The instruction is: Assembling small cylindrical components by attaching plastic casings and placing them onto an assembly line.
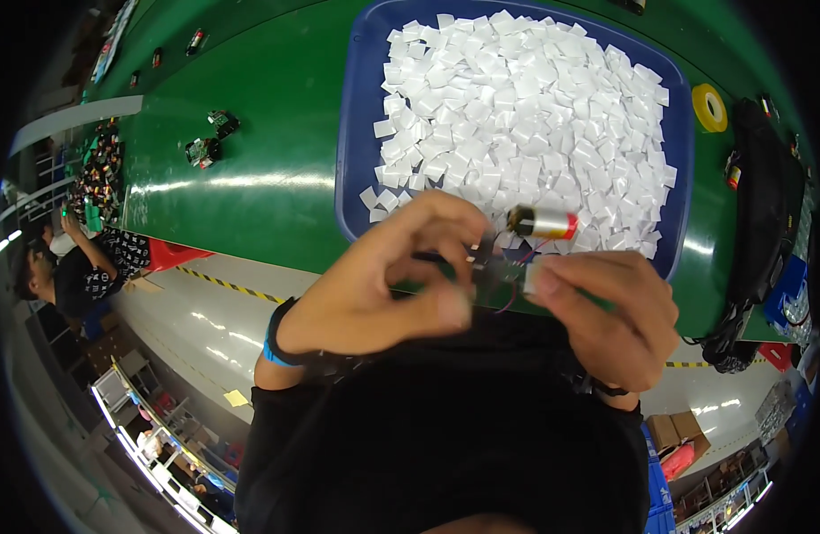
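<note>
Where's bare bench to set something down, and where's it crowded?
The widest bare patch is green table between the tray's left rim and the boards. Crowded: the tray, heaped with white pieces; its right side, by tape and bag; its near rim, by left hand, right hand and battery.

The left grip [361, 292] and the right grip [619, 311] look blurred, and the small dark part [486, 274] between them is too smeared to recognise. Both hide some of the near rim of the blue tray [344, 142]. In the pile [98, 173] at the far left, the single pieces are too small to tell
</note>
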Demonstrator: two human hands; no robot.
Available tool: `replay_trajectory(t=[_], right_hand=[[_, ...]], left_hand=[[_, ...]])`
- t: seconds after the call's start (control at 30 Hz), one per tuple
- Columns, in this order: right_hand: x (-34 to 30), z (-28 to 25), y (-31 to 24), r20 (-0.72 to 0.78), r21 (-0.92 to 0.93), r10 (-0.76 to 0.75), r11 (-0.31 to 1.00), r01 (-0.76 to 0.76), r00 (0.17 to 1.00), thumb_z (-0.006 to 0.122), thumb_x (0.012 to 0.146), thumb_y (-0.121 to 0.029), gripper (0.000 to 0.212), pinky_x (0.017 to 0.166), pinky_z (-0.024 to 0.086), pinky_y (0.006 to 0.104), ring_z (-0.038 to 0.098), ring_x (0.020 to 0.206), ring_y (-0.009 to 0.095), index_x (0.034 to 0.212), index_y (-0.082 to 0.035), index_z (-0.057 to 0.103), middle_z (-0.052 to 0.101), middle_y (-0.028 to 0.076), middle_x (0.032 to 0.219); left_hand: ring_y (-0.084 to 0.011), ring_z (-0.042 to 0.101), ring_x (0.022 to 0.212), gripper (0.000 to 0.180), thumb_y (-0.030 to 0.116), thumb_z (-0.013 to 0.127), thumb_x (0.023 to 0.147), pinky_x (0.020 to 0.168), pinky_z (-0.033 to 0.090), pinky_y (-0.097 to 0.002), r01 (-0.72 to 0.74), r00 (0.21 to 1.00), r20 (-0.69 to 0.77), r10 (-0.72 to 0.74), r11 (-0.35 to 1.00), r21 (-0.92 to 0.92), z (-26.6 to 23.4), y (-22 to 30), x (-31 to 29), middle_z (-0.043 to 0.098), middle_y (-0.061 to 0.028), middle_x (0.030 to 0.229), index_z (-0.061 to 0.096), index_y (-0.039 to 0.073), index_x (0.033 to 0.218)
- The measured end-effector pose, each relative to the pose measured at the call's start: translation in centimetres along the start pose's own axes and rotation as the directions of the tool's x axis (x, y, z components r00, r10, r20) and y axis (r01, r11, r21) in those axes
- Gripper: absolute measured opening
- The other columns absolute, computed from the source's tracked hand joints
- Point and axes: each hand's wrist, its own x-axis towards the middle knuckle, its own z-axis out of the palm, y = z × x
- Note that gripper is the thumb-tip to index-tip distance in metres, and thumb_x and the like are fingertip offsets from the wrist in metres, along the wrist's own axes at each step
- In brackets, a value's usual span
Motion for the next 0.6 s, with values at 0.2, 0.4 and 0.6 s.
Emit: replay_trajectory(t=[0.2, 0.4, 0.6], right_hand=[[-0.2, 0.0, -0.6, 0.167, -0.115, 0.153, 0.984, -0.135, 0.974, 0.08, 0.066, 0.005, 0.02, 0.064, 0.053, 0.0274, 0.066, 0.083, 0.021, 0.084, 0.002, 0.07, 0.066, 0.009, 0.09], [-0.5, 0.6, -1.2, 0.198, 0.078, 0.478, 0.863, -0.5, 0.856, 0.078, 0.073, 0.005, 0.017, 0.064, 0.054, 0.0256, 0.063, 0.087, 0.018, 0.087, 0.001, 0.069, 0.063, 0.007, 0.096], [-0.1, 1.2, -0.7, 0.171, 0.314, 0.599, 0.72, -0.619, 0.782, 0.079, 0.077, 0.003, 0.02, 0.062, 0.055, 0.0227, 0.061, 0.087, 0.015, 0.093, -0.002, 0.069, 0.063, 0.005, 0.101]], left_hand=[[-0.0087, 0.06, 0.074, 0.036, 0.01, 0.073, 0.089, 0.057, 0.052, -0.0221, 0.184, 0.983, -0.011, -0.184, 0.98, 0.075, 0.1, 0.4, 0.1, 0.061, -0.0031, 0.085, 0.054, 0.003, 0.119], [-0.0111, 0.064, 0.081, 0.031, 0.002, 0.071, 0.088, 0.051, 0.053, -0.0196, 0.093, 0.995, -0.057, -0.077, 0.919, 0.383, 0.4, 0.7, -0.3, 0.064, -0.0085, 0.094, 0.054, -0.001, 0.113], [-0.009, 0.062, 0.076, 0.031, 0.001, 0.071, 0.087, 0.048, 0.05, -0.0188, -0.023, 0.996, -0.068, 0.064, 0.875, 0.484, 0.6, 0.8, 0.2, 0.064, -0.0075, 0.091, 0.053, 0.0, 0.112]])
